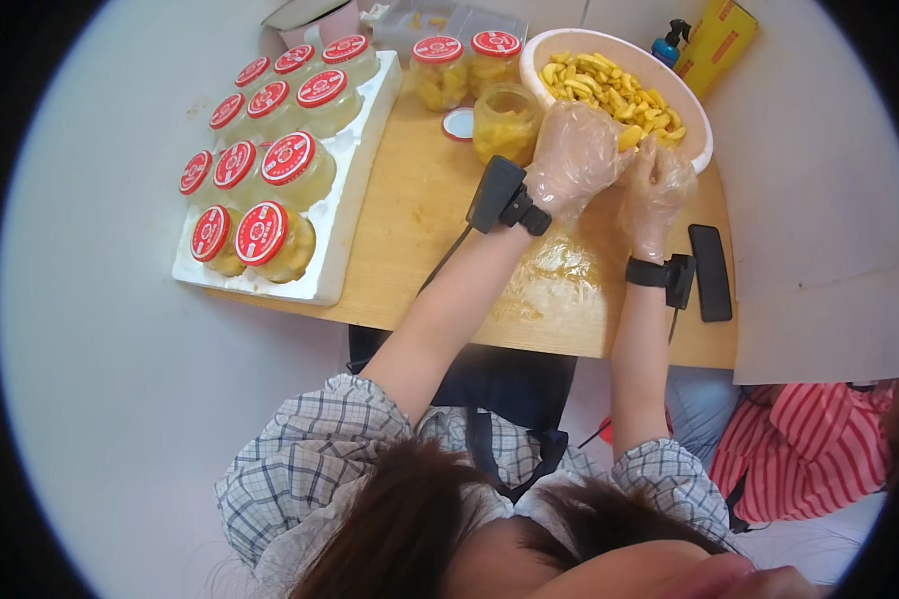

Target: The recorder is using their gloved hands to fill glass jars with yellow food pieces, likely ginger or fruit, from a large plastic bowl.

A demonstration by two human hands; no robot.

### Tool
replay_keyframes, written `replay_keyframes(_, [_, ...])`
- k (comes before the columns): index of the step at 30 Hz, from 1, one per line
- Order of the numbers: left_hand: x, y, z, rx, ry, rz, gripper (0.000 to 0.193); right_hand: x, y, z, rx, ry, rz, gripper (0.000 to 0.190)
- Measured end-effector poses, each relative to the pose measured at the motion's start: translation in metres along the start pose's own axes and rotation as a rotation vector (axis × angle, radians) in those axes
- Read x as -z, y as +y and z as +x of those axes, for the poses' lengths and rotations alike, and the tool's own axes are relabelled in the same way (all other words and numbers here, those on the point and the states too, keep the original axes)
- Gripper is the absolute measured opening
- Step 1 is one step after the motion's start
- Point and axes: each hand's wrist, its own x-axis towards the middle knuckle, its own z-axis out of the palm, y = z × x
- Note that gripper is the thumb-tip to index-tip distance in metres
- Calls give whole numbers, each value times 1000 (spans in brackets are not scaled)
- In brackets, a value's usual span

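Observation:
Both my hands wear clear plastic gloves at the near rim of a white basin [703, 123] filled with yellow fruit slices [607, 86]. At the fingertips of my left hand [578, 150] is a yellow slice [630, 138]; whether the fingers grip it is unclear. My right hand [661, 176] is close beside it, fingers bent, with its fingertips partly hidden. Left of my left hand stands an open glass jar [504, 131] with yellow pieces inside. Its neighbour is a loose lid [458, 124], pale side up. Two red-lidded jars [438, 75] of yellow pieces stand behind.
A white foam tray [359, 195] of several red-lidded jars is at the left. A black phone-like object [710, 273] lies at the right. Behind are a clear plastic container [449, 19], a spray bottle [666, 51] and a yellow box [715, 45]. Another person's striped clothing [816, 449] shows lower right.

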Motion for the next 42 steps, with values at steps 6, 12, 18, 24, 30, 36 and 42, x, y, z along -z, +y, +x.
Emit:
replay_keyframes(6, [5, 4, 8, 115, -11, -138, 31, 5, -5, 2, -27, -58, -7, 17])
replay_keyframes(12, [28, -11, 13, 251, 120, -449, 37, -2, -5, -1, 22, 36, -8, 18])
replay_keyframes(18, [76, -41, 0, 395, 133, -320, 35, 2, -3, 0, 20, -7, -31, 19])
replay_keyframes(24, [80, -68, -18, 491, 72, -102, 32, 5, -9, 3, 32, 5, 0, 24])
replay_keyframes(30, [50, -75, -31, 431, 206, -156, 41, 7, -17, 5, 85, 29, -26, 25])
replay_keyframes(36, [34, -74, -42, 364, 270, -259, 45, 6, -12, 4, 93, 55, -21, 24])
replay_keyframes(42, [31, -72, -45, 437, 361, -333, 46, 8, -14, 2, 45, 5, -36, 24])
